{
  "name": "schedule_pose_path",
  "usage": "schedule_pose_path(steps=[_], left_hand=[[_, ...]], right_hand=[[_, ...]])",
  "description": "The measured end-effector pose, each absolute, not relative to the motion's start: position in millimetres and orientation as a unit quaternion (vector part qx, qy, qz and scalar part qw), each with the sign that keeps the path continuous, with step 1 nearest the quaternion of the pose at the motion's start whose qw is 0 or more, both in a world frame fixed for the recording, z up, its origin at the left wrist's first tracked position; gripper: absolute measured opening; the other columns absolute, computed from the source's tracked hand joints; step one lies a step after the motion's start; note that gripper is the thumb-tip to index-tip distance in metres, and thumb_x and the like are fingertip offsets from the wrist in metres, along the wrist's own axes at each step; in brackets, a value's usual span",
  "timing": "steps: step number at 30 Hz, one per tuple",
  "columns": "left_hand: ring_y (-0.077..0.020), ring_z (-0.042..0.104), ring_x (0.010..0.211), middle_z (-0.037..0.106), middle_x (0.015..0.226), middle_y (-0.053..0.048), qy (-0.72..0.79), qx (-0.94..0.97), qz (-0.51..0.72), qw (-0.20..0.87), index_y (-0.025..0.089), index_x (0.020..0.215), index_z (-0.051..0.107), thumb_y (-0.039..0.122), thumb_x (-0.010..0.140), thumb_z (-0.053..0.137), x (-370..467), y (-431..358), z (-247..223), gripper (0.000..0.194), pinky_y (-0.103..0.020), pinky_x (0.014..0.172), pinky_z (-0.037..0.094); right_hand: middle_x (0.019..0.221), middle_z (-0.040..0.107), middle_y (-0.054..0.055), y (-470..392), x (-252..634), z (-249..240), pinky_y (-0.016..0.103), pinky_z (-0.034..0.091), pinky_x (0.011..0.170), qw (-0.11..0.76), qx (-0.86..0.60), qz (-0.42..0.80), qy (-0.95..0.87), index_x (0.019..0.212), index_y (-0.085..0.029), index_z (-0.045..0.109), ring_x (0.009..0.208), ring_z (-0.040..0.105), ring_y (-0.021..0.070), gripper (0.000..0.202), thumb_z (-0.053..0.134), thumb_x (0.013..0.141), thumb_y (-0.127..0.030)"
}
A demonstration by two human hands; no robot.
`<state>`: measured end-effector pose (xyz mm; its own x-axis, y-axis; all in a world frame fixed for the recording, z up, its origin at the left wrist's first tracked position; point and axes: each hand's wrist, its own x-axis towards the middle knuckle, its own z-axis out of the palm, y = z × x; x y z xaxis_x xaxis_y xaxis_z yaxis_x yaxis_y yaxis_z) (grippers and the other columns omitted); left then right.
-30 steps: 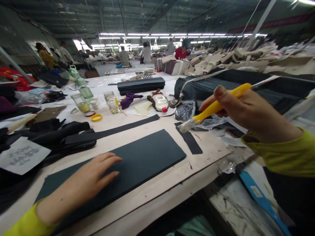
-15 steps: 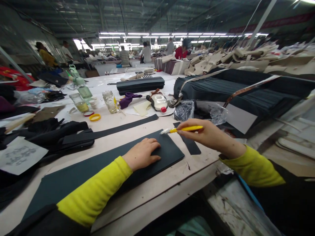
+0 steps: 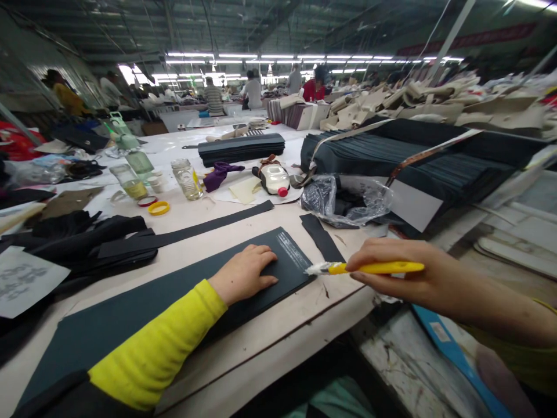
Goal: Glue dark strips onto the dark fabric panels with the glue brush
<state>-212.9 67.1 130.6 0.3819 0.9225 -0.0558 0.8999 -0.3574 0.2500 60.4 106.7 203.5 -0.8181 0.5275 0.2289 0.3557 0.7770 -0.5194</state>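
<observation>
The left hand (image 3: 246,271) is lying flat, released, pressing the thin, probably flexible dark sheet (image 3: 174,290); the right hand (image 3: 400,276) is grasping a light yellow-handled brush (image 3: 365,268) at its handle, near the sheet's right edge

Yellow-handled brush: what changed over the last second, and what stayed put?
The right hand carried the yellow-handled brush down from mid-air to the dark sheet, then toward its near right corner, leaving a pale streak. The left hand slid rightward along the sheet and now presses it flat. Bottles and strips are unchanged.
</observation>
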Motion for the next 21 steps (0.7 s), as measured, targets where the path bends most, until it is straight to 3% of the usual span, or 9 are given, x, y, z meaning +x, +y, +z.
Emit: schedule_pose_path(steps=[3,5,9,13,16,21], left_hand=[[-0.0238,0.045,0.107,0.049,0.121,-0.009,0.556,0.821,0.044,0.122,0.016,0.112,0.052,0.037,0.079,0.053,-212.5,67.0,130.9,0.04,-0.036,0.093,0.038],[-0.0236,0.045,0.108,0.049,0.121,-0.009,0.557,0.82,0.043,0.123,0.016,0.112,0.052,0.037,0.079,0.053,-212.3,66.7,131.0,0.039,-0.036,0.094,0.038],[-0.0236,0.045,0.108,0.049,0.121,-0.009,0.56,0.818,0.041,0.124,0.015,0.114,0.051,0.037,0.079,0.052,-211.7,66.1,131.9,0.041,-0.036,0.095,0.037],[-0.0235,0.045,0.108,0.049,0.121,-0.01,0.56,0.819,0.036,0.12,0.014,0.113,0.052,0.037,0.079,0.053,-210.8,67.3,132.8,0.041,-0.036,0.096,0.037],[-0.0231,0.046,0.108,0.049,0.121,-0.009,0.557,0.821,0.038,0.118,0.015,0.113,0.052,0.037,0.079,0.053,-211.8,68.4,131.9,0.041,-0.036,0.096,0.036],[-0.0226,0.045,0.109,0.048,0.122,-0.009,0.556,0.821,0.04,0.12,0.016,0.114,0.052,0.037,0.079,0.052,-214.1,68.4,130.5,0.041,-0.035,0.096,0.036]], right_hand=[[0.077,0.058,0.001,106.9,71.7,220.1,0.021,0.042,0.058,0.296,-0.265,0.156,-0.904,0.083,-0.021,0.06,0.069,0.053,0.0109,0.012,0.051,0.083,-0.029],[0.081,0.056,0.003,114.6,74.9,220.0,0.022,0.042,0.063,0.322,-0.261,0.089,-0.906,0.08,-0.019,0.059,0.072,0.053,0.0115,0.015,0.047,0.085,-0.027],[0.091,0.055,0.006,139.8,70.8,183.3,0.026,0.042,0.071,0.158,-0.272,0.054,-0.948,0.096,-0.018,0.059,0.081,0.053,0.0146,0.022,0.04,0.085,-0.021],[0.084,0.056,0.005,155.6,58.2,139.2,0.027,0.04,0.067,-0.02,-0.364,0.009,-0.931,0.091,-0.017,0.063,0.079,0.055,0.017,0.021,0.046,0.084,-0.027],[0.083,0.057,0.006,156.7,49.4,125.3,0.025,0.039,0.067,-0.062,-0.381,-0.016,-0.922,0.087,-0.016,0.063,0.081,0.056,0.0172,0.018,0.048,0.082,-0.023],[0.085,0.058,0.009,154.5,43.0,122.8,0.027,0.039,0.068,-0.061,-0.398,-0.042,-0.915,0.08,-0.012,0.061,0.083,0.056,0.0204,0.015,0.047,0.077,-0.014]])
